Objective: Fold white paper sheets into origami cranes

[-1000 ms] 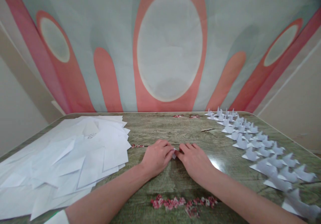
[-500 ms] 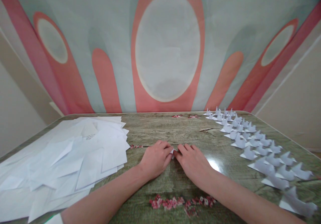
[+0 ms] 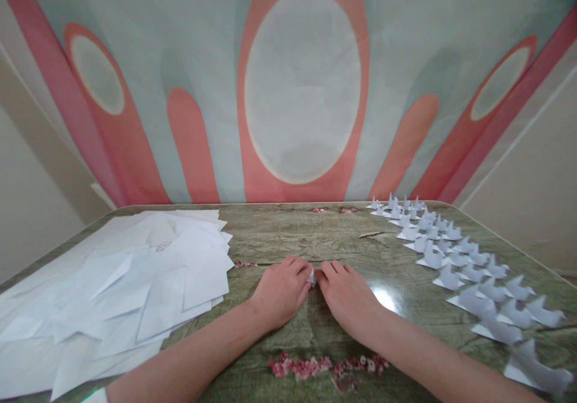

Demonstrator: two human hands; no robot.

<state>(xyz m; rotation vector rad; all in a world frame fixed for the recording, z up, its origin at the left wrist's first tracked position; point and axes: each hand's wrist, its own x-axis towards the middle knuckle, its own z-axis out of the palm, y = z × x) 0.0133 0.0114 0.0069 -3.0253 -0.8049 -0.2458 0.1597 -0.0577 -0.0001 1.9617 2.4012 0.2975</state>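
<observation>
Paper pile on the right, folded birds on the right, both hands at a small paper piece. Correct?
No: the paper pile is on the left, per the head view. The folded birds are on the right, and the left hand and right hand are at a small paper piece.

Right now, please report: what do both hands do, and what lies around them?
Left hand pinching small folded paper; right hand close beside it, grip unclear. Folded paper partly hidden. Paper sheets left, paper figures right, both apart from hands.
</observation>
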